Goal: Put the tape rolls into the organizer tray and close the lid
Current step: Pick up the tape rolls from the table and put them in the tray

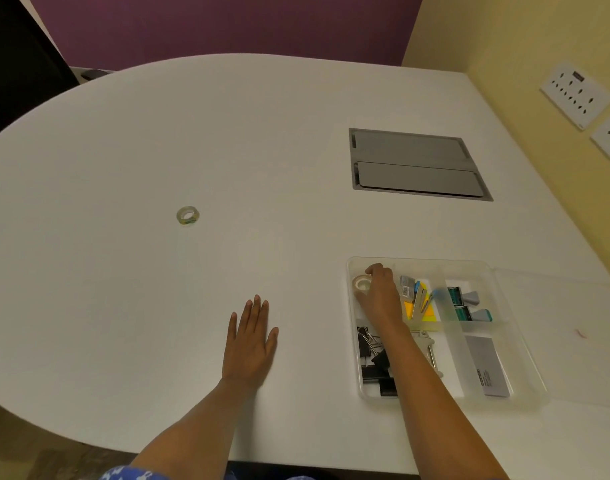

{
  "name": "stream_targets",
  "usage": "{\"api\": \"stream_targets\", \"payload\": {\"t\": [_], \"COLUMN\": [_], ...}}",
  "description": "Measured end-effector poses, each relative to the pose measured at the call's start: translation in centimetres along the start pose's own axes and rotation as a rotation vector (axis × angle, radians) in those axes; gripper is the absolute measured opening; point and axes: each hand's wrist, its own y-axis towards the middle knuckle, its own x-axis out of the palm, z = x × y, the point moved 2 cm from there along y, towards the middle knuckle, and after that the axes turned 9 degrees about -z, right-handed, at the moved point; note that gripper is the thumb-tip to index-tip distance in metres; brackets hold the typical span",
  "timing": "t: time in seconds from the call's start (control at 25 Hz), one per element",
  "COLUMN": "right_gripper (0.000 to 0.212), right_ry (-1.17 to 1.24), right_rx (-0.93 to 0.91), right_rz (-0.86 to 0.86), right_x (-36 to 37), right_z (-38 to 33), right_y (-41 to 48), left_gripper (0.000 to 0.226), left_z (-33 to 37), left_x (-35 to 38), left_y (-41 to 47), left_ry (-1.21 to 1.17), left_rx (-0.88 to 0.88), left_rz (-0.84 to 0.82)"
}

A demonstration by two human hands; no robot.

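A clear plastic organizer tray lies on the white table at the right, with its transparent lid lying open flat to the right of it. My right hand reaches into the tray's far-left compartment, fingers curled around a pale tape roll that rests there. A second tape roll lies flat on the table, far to the left of the tray. My left hand rests flat on the table, fingers spread, holding nothing.
The tray also holds black binder clips, sticky notes, teal clips and a grey card. A grey cable hatch is set into the table behind. Wall sockets sit on the yellow wall at right.
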Motion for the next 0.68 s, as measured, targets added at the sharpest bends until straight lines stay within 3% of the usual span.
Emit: {"api": "stream_targets", "payload": {"t": [0.68], "right_gripper": [0.044], "right_ry": [0.001], "right_rx": [-0.015], "right_rz": [-0.003], "right_x": [0.3], "right_z": [0.33], "right_y": [0.81], "left_gripper": [0.059], "left_z": [-0.29], "left_x": [-0.39], "left_y": [-0.02], "left_ry": [-0.025], "left_rx": [0.025], "left_rz": [0.012]}}
